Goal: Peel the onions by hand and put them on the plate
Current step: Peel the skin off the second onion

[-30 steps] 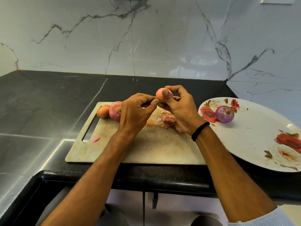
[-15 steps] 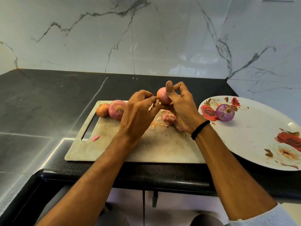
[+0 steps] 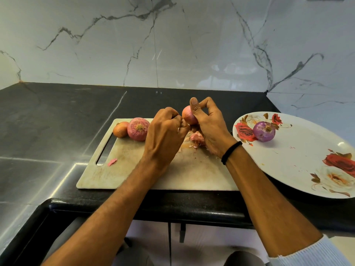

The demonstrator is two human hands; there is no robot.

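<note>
Holding: my right hand point(image 3: 211, 129) grips the onion point(image 3: 188, 116).
Pinching: my left hand point(image 3: 165, 131) pinches its side.
Plate point(image 3: 299, 162): right of my hands.

the left forearm point(image 3: 115, 198) and right forearm point(image 3: 265, 192) are reaching forward, bare and converging. the right hand point(image 3: 210, 129) is gripping a small pinkish round onion point(image 3: 186, 116) — thumb lying upright along it, index finger arching over. the left hand point(image 3: 165, 131), knuckles up, is curling its fingers, tips bunching against the onion's left side. a thin black wristband point(image 3: 231, 153) is circling the right wrist — a pale ribbed sleeve cuff point(image 3: 315, 252) is sitting near the elbow.
</note>
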